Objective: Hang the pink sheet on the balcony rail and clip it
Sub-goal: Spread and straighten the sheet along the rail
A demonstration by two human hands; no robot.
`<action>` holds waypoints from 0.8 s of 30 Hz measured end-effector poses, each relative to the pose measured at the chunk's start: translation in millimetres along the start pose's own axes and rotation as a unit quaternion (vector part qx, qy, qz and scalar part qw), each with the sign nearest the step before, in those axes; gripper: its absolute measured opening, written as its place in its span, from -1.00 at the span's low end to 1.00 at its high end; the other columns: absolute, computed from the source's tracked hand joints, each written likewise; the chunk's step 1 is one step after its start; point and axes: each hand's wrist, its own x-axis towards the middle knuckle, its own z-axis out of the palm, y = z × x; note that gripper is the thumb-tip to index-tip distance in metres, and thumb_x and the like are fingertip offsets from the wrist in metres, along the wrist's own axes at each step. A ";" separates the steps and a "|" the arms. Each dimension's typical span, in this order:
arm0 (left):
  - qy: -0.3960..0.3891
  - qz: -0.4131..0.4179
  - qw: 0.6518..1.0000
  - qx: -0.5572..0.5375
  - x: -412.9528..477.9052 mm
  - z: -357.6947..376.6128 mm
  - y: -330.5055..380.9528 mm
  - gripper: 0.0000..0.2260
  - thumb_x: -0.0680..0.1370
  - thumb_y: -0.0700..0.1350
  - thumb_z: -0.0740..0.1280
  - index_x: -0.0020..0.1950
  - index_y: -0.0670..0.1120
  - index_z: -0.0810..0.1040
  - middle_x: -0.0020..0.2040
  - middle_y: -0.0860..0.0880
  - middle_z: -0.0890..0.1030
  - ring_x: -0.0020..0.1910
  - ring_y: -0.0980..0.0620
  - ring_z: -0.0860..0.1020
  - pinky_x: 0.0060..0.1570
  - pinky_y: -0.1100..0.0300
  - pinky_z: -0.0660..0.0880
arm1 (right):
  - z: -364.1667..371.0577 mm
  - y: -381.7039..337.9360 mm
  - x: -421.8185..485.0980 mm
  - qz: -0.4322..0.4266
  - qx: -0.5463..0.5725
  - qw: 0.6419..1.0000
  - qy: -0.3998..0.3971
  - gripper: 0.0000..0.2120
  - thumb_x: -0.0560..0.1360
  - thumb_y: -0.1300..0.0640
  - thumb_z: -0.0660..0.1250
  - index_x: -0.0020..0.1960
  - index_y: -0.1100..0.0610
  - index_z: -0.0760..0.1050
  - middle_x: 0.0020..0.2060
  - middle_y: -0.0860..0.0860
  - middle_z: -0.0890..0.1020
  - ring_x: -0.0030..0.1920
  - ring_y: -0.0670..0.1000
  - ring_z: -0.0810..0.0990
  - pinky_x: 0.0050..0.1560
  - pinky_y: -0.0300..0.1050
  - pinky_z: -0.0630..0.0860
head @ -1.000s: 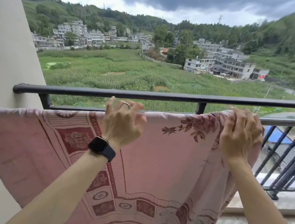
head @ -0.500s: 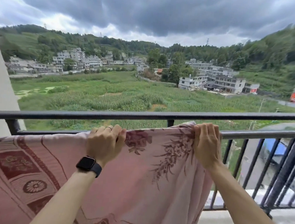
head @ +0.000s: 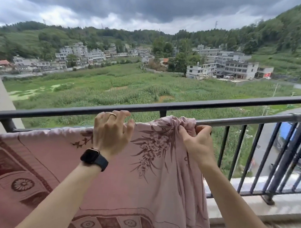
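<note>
Now hanging step. Pink sheet over balcony rail, bunched at right end. Left hand fingers curl over top edge; right hand pinches bunch. Next: spread flat, then clip.

Green fields meet village houses (dark clouds overhead).

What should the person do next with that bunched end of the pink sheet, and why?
Probably slide the right hand rightward along the rail, spreading the pink sheet while the left hand holds its top edge. The cloth is gathered in that grip, bare rail lies beyond it, and no clip is in view.
</note>
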 end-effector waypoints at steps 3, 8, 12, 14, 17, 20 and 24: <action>-0.050 0.066 0.997 0.007 -2.4 13.9 38.0 -0.58 0.63 0.20 -0.01 0.21 0.00 0.49 -0.18 -0.02 0.67 -0.14 -0.07 0.60 0.09 -0.02 0.38 | -15.7 -11.1 11.6 0.016 0.030 0.990 -0.140 -0.69 0.44 -0.10 0.48 -0.08 0.15 0.65 -0.17 0.03 0.72 -0.08 0.07 0.70 0.03 0.02 0.62; -0.085 0.098 0.988 0.082 -4.3 25.1 2.1 -0.41 0.65 0.28 -0.11 0.05 -0.08 0.56 -0.31 -0.07 0.63 -0.30 -0.10 0.58 -0.22 0.06 0.48 | -101.2 -8.6 60.1 0.022 0.072 0.988 0.132 -0.79 0.52 -0.02 0.40 0.10 0.02 0.65 -0.11 -0.10 0.71 0.00 0.04 0.66 0.02 -0.19 0.47; -0.048 0.097 0.992 0.066 -14.2 26.2 -13.4 -0.49 0.64 0.22 -0.02 0.13 -0.08 0.59 -0.23 -0.10 0.66 -0.18 -0.13 0.59 -0.11 0.00 0.43 | -144.1 54.3 67.1 0.096 -0.102 0.980 0.139 -0.73 0.52 -0.04 0.35 0.10 0.12 0.58 0.00 0.14 0.66 0.11 0.23 0.59 0.04 -0.02 0.43; -0.046 0.078 0.995 0.046 -17.5 21.1 -2.8 -0.57 0.59 0.18 0.07 0.19 -0.05 0.55 -0.19 -0.09 0.67 -0.10 -0.11 0.59 0.03 -0.04 0.38 | -143.8 68.7 64.2 0.093 -0.156 0.977 0.114 -0.77 0.51 -0.02 0.36 -0.02 0.15 0.54 -0.11 0.19 0.60 0.08 0.28 0.57 -0.01 0.03 0.41; -0.030 0.086 0.996 0.009 -7.3 15.7 36.4 -0.56 0.57 0.20 0.10 0.23 -0.06 0.52 -0.16 -0.08 0.66 -0.05 -0.11 0.59 0.17 -0.09 0.33 | -141.2 62.8 69.4 0.095 -0.152 0.977 0.113 -0.61 0.45 -0.21 0.34 0.03 0.10 0.56 -0.08 0.13 0.58 0.13 0.22 0.52 0.13 0.07 0.45; -0.035 0.088 0.995 -0.018 6.7 20.2 88.0 -0.51 0.58 0.26 0.05 0.27 -0.04 0.49 -0.06 -0.08 0.66 -0.01 -0.10 0.59 0.18 -0.08 0.34 | -140.8 56.7 84.2 0.113 0.014 0.987 0.115 -0.40 0.43 -0.36 0.29 0.15 0.15 0.53 0.01 0.07 0.57 0.06 0.13 0.52 0.16 0.01 0.45; -0.077 0.086 0.993 0.009 15.0 43.9 148.9 -0.47 0.59 0.31 0.02 0.29 -0.02 0.48 0.04 -0.07 0.66 0.03 -0.12 0.59 0.14 -0.08 0.37 | -154.6 59.4 90.2 0.029 -0.074 0.993 0.091 -0.65 0.58 -0.20 0.24 -0.15 0.08 0.38 -0.21 0.00 0.52 -0.10 0.14 0.50 -0.08 -0.04 0.33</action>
